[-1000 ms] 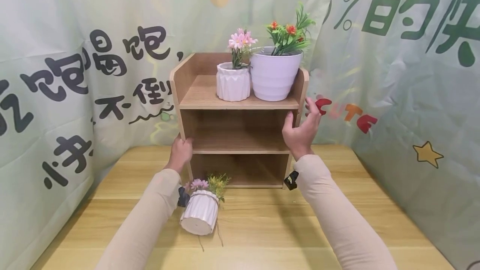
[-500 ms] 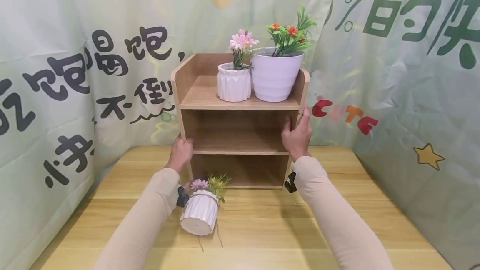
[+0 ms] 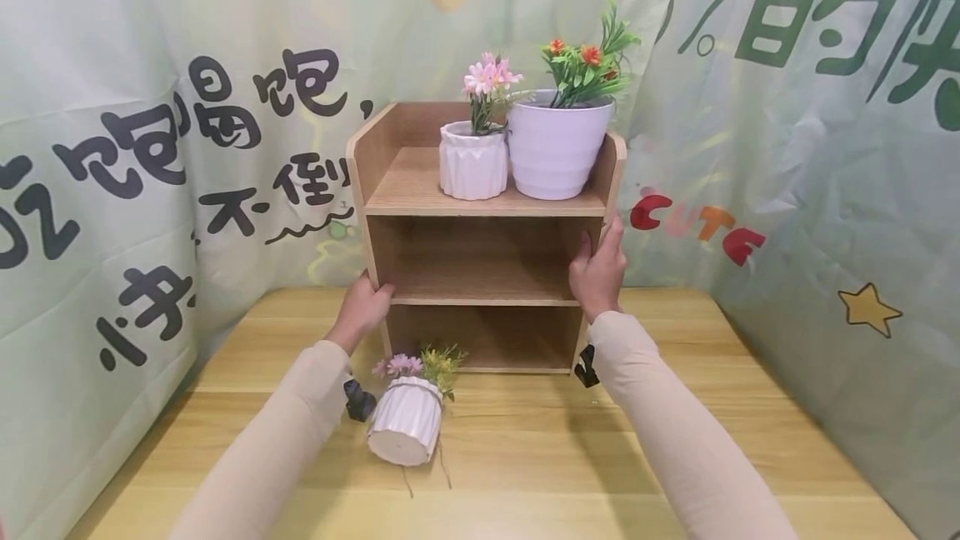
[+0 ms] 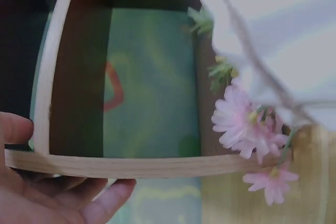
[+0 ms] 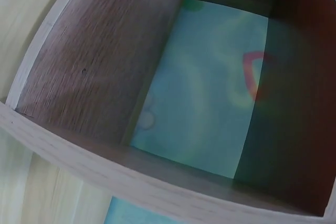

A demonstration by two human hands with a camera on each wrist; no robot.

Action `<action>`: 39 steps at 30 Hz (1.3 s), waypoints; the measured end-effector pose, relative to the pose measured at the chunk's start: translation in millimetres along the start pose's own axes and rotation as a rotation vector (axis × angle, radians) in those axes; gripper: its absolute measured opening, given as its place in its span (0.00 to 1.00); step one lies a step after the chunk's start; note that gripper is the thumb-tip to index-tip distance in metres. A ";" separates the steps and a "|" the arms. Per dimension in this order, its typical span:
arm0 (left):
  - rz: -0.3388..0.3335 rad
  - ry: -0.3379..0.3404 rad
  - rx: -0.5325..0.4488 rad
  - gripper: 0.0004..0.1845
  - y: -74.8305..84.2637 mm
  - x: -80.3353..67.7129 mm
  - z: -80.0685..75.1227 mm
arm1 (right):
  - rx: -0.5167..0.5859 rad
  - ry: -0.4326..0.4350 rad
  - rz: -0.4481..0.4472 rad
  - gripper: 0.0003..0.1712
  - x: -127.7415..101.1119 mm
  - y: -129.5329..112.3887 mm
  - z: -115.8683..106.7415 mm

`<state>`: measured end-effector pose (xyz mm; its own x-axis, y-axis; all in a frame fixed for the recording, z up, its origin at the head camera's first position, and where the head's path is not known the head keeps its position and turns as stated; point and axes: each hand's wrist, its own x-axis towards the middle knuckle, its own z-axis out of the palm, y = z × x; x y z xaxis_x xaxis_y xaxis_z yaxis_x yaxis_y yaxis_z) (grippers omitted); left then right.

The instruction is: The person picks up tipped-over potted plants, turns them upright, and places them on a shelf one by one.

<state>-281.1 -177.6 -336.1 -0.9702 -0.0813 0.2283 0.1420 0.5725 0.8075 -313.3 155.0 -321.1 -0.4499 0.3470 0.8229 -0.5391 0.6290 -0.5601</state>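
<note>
A wooden three-tier shelf (image 3: 420, 190) stands at the back of the table. My left hand (image 3: 365, 304) grips its left side panel at the middle tier, thumb on the front edge (image 4: 16, 129). Round the right side panel curls my right hand (image 3: 597, 267), just under the top tier. On the top tier stand a small ribbed white pot with pink flowers (image 3: 472, 161) and a larger white pot with orange flowers (image 3: 558, 144). A third ribbed white pot (image 3: 405, 432) lies tipped over on the table by my left forearm, its pink flowers (image 4: 247, 124) close to the shelf's foot.
The wooden table (image 3: 525, 457) is closed in by a pale green printed curtain (image 3: 150, 148) at the back and on both sides. The shelf's two lower tiers hold nothing and have no back panel. In the right wrist view only the shelf's inside (image 5: 105, 61) shows.
My right hand, which hovered with spread fingers beside the shelf, has closed on the right panel. The left hand kept its grip. The view shifted slightly.
</note>
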 end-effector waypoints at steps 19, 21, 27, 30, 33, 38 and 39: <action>-0.118 -0.206 0.090 0.53 0.3 -79.2 11.7 | 0.022 -0.036 0.011 0.28 -0.7 0.3 0.6; -0.127 -0.242 0.117 0.52 -0.2 -87.8 15.1 | 0.022 -0.039 0.018 0.27 -1.0 0.2 0.0; -0.082 -0.339 0.203 0.51 -4.3 -110.3 28.2 | 0.026 -0.046 0.023 0.28 -0.3 2.0 -3.3; -0.038 -0.354 0.217 0.50 -7.7 -116.9 33.4 | 0.024 -0.050 0.019 0.27 1.2 2.0 -4.6; -0.029 -0.343 0.226 0.49 -11.7 -121.2 36.9 | 0.031 -0.051 0.011 0.27 2.0 1.6 -4.0; -0.059 -0.322 0.254 0.49 -17.5 -126.3 39.2 | 0.038 -0.038 0.006 0.27 0.6 1.2 -1.1; -0.069 -0.317 0.253 0.49 -18.3 -126.8 39.3 | 0.039 -0.037 0.006 0.27 0.2 1.2 -0.4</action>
<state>-168.4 -145.8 -401.2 -0.9938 0.1066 -0.0325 0.0604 0.7604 0.6466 -313.6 156.1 -321.6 -0.4788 0.3249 0.8156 -0.5633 0.5988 -0.5693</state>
